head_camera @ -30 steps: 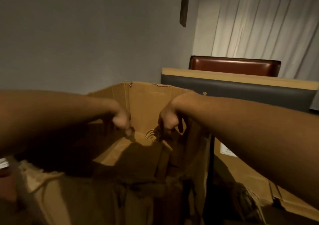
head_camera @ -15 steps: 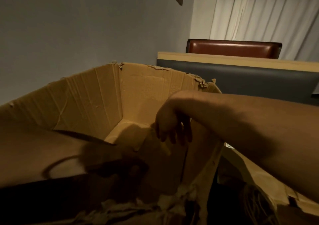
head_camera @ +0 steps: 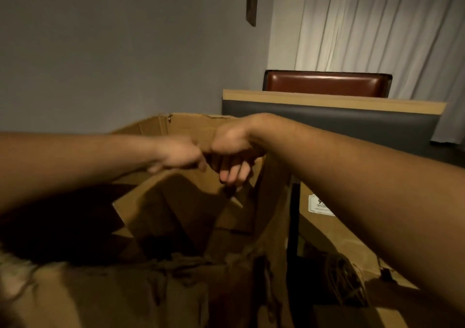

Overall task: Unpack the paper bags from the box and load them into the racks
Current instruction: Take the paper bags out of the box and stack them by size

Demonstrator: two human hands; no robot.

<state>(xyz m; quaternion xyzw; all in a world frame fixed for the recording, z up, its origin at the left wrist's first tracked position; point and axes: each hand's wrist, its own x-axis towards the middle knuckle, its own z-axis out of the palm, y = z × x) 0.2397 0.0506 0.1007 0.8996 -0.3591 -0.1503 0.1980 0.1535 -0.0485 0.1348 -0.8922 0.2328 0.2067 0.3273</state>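
Open cardboard box (head_camera: 181, 128), brown paper bags (head_camera: 176, 206) inside. Left hand (head_camera: 181, 155), right hand (head_camera: 231, 151) touching above; grips unclear.

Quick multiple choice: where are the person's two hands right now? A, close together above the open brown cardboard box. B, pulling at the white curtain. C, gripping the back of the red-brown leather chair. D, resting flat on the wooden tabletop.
A: the left hand and right hand meet knuckle to knuckle over the open brown cardboard box, well short of the table, chair and curtain behind.
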